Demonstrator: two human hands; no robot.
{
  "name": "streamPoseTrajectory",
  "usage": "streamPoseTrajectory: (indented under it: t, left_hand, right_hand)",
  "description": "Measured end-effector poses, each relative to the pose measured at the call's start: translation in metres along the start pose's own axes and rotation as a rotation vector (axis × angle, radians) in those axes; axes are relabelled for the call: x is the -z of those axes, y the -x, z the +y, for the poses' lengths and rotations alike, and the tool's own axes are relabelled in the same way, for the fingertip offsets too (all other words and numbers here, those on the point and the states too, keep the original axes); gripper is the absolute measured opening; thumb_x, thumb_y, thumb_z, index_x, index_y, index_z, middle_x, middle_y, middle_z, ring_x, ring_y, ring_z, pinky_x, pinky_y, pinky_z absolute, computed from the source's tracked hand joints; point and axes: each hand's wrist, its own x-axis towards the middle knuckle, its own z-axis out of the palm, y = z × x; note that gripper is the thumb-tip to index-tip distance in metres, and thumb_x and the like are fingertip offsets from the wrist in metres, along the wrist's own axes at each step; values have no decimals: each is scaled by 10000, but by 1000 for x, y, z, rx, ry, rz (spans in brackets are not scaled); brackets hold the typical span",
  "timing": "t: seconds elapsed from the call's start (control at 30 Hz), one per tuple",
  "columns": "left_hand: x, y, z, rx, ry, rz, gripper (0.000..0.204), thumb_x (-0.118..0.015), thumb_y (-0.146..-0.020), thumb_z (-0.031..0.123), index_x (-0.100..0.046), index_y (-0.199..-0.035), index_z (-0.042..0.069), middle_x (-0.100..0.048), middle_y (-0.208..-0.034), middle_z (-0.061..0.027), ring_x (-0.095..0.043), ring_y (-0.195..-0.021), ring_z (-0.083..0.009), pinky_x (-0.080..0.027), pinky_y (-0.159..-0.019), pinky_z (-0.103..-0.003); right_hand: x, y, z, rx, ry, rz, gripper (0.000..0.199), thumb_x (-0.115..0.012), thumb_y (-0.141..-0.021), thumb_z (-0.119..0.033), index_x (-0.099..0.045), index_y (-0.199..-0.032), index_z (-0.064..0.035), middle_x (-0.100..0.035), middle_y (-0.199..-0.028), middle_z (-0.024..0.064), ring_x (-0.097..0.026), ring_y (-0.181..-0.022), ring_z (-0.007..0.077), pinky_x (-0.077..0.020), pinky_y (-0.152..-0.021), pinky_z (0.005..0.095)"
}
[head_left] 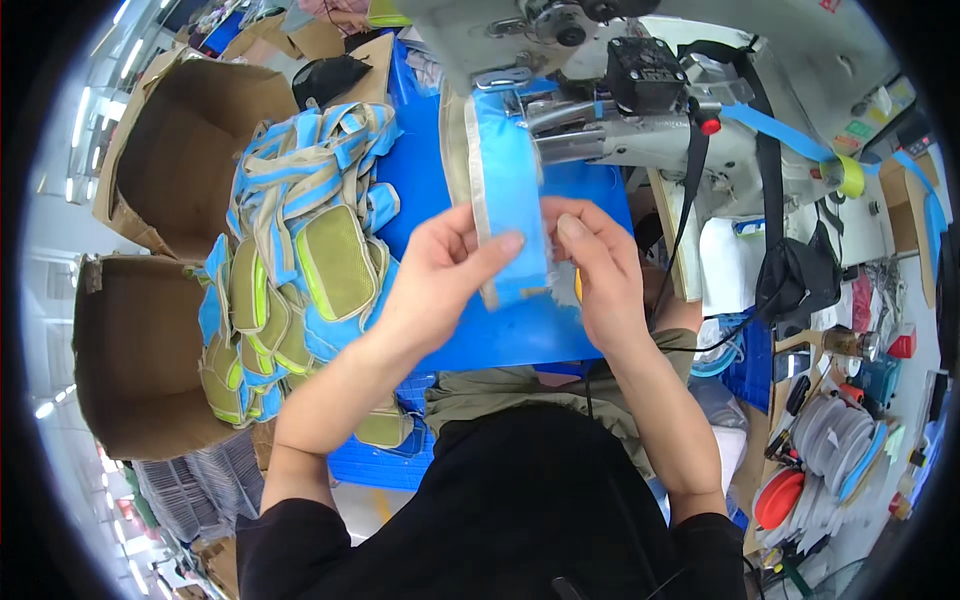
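Observation:
A blue fabric piece (pixel 508 150) with a pale grey strip and beige backing hangs down from beneath the head of a sewing machine (pixel 560 40). My left hand (pixel 450 258) grips its left side, thumb on the blue face and fingers behind. Along the right edge, my right hand (pixel 598 262) pinches with thumb and forefinger; the part between those fingers is slightly blurred. Below the fabric lies a bright blue work surface (pixel 530 335). To the left is a heap of blue, beige and olive sewn pieces (pixel 310 190), some with mesh panels and lime edging.
Two open cardboard boxes (pixel 125 350) stand at the far left. A black motor box (pixel 645 75) and a blue tape (pixel 775 130) are on the machine's right side. Thread cones or spools (pixel 835 440) crowd the lower right, beside a red disc (pixel 778 498).

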Motion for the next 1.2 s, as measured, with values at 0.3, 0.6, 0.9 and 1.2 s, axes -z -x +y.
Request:
streamPoseTrajectory:
  t: [0.3, 0.6, 0.9, 1.2]
  left_hand:
    - [18, 52, -16, -66, -111, -128, 245, -604, -1069, 172, -663, -1213, -17, -749, -1043, -72, -725, -909, -169, -587, -790, -320]
    - [20, -55, 32, -1249, -1340, 118, 391, -845, -683, -30, -751, -1056, 36, -743, -1037, -141, -724, -939, -269, -576, -803, -373]
    - [18, -23, 4, -1309, -1199, 191, 316, -848, -693, -12, -776, -1000, 18, -706, -956, -125, -756, -930, -304, -614, -744, -336]
    - [11, 5, 0, -1415, -1259, -38, 293, -860, -605, 10, -808, -885, 75, -613, -908, -33, -692, -854, -247, -570, -616, -316]
  right_hand:
    - [-7, 45, -19, -95, 121, -40, 370, -722, -1024, -248, -628, -742, -27, -534, -657, -73, -427, -633, 2, -325, -534, 241]
    - [-28, 44, -34, 137, 237, -135, 305, -696, -1008, -181, -658, -776, 14, -552, -582, 31, -455, -536, 54, -359, -495, 294]
    - [-24, 43, -24, 26, 164, -203, 302, -690, -1007, -228, -660, -823, 10, -659, -651, 63, -582, -531, 100, -419, -504, 285]
    - [-2, 4, -33, -246, -50, -175, 214, -668, -1023, -249, -707, -1021, -39, -680, -818, -4, -638, -652, 66, -445, -520, 211]
